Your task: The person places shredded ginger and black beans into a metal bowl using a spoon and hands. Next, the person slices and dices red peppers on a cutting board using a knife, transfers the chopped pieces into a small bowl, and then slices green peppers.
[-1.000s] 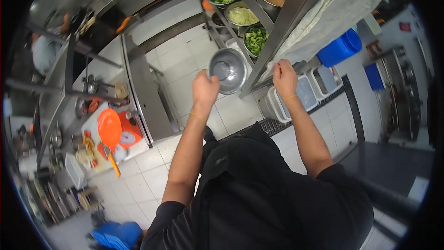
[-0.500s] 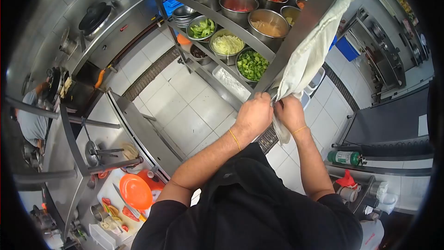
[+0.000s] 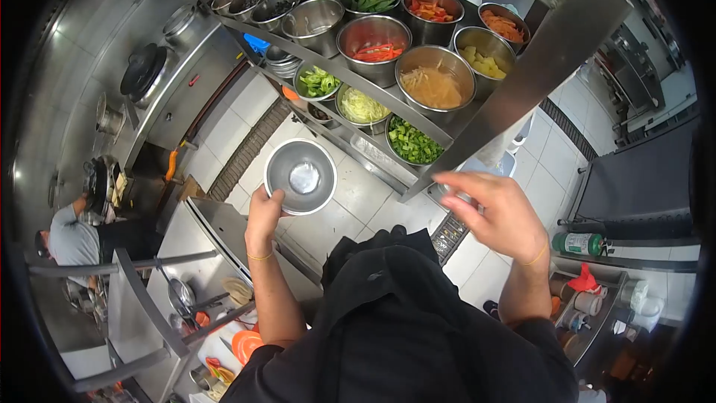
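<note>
In the head view my left hand [image 3: 265, 216] is closed on the rim of a round metal bowl [image 3: 287, 157], thumb over the edge. No food shows inside the bowl, which is held over the tiled floor. My right hand [image 3: 500, 213] is raised beside the lower end of the steel shelf post [image 3: 522, 82], its thumb and fingers apart. Nothing plainly shows in its grasp. Ahead of both hands, a steel rack holds metal pots, among them red pepper strips [image 3: 378, 52], pale shreds in liquid [image 3: 432, 88] and chopped green vegetables [image 3: 414, 142].
At the lower left is a steel counter with an orange plate [image 3: 246, 345] and cut vegetables. A person in a grey shirt [image 3: 77, 242] works at the far left by the stove. A green cylinder [image 3: 578, 243] lies on the right. A drain grate [image 3: 451, 235] crosses the floor.
Both hands were together at a white cloth hanging by the shelf post. My left hand has moved left and now holds the bowl; my right hand has let go and opened.
</note>
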A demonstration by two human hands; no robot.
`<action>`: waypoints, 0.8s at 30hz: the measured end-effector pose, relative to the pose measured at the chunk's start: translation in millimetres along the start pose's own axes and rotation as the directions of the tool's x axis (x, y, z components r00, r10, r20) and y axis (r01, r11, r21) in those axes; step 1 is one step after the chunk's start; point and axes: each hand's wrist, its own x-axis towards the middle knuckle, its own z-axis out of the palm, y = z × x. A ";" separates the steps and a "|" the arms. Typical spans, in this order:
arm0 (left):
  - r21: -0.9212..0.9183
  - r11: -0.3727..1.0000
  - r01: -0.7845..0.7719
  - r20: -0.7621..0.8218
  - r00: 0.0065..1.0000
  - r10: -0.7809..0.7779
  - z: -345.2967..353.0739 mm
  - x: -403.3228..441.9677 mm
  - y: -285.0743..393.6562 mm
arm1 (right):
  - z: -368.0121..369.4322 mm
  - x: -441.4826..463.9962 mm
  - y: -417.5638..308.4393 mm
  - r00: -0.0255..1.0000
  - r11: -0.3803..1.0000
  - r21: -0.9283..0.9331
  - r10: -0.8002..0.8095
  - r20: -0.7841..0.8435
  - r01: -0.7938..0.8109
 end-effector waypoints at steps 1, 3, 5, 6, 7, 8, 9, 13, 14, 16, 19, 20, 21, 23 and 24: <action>-0.045 0.999 -0.022 0.025 0.999 0.023 0.6 8.8 2.2 | 3.2 23.9 -21.6 0.997 0.994 -0.094 -0.062 -0.046 0.057; -0.141 0.988 -0.068 0.079 0.994 0.080 11.5 33.1 -0.4 | 12.2 74.8 -41.9 0.986 0.938 -0.343 -0.106 -0.130 0.056; -0.117 0.988 -0.101 0.131 0.985 0.116 18.7 56.2 2.6 | 26.2 120.8 -37.1 0.971 0.794 -0.603 -0.076 -0.225 -0.078; -0.100 0.989 -0.106 0.163 0.979 0.121 21.4 66.9 6.5 | 29.1 134.4 -32.8 0.971 0.764 -0.629 -0.013 -0.240 -0.145; -0.097 0.992 -0.079 0.189 0.977 0.097 22.6 75.2 14.8 | 31.3 146.9 -27.6 0.966 0.727 -0.654 0.051 -0.255 -0.211; -0.137 0.987 -0.085 0.208 0.972 0.113 21.9 85.8 19.8 | 31.6 159.1 -23.5 0.955 0.683 -0.676 0.114 -0.273 -0.275; -0.178 0.981 -0.084 0.231 0.965 0.125 20.9 96.1 21.4 | 28.9 167.2 -19.6 0.928 0.646 -0.666 0.263 -0.265 -0.373; -0.346 0.938 0.024 0.457 0.878 0.146 1.3 146.5 26.3 | 19.1 178.4 -8.6 0.836 0.578 -0.615 0.467 -0.289 -0.536; -0.381 0.924 0.039 0.504 0.846 0.172 -3.3 158.2 26.8 | 21.0 180.1 -4.1 0.858 0.607 -0.611 0.422 -0.294 -0.508; -0.299 0.939 0.169 0.677 0.731 0.084 -11.0 174.3 46.6 | 20.1 194.1 -4.6 0.832 0.609 -0.592 0.512 -0.215 -0.528; -0.138 0.967 0.217 0.824 0.567 -0.010 -15.8 178.2 93.2 | 15.2 214.5 -6.6 0.802 0.642 -0.546 0.588 -0.100 -0.539; -0.111 0.971 0.210 0.862 0.508 -0.011 -14.6 183.7 99.5 | 14.1 215.7 -6.1 0.791 0.655 -0.523 0.608 -0.064 -0.546; -0.085 0.976 0.201 0.896 0.444 -0.014 -12.6 188.8 104.5 | 15.5 215.9 -2.8 0.807 0.677 -0.497 0.584 -0.086 -0.543; -0.058 0.986 0.157 0.951 0.308 0.006 -6.7 196.3 118.2 | 16.2 215.0 -2.6 0.789 0.663 -0.488 0.606 -0.096 -0.568; -0.044 0.988 0.147 0.960 0.279 0.001 -5.3 198.3 124.6 | 16.4 213.1 -3.9 0.780 0.655 -0.483 0.618 -0.102 -0.581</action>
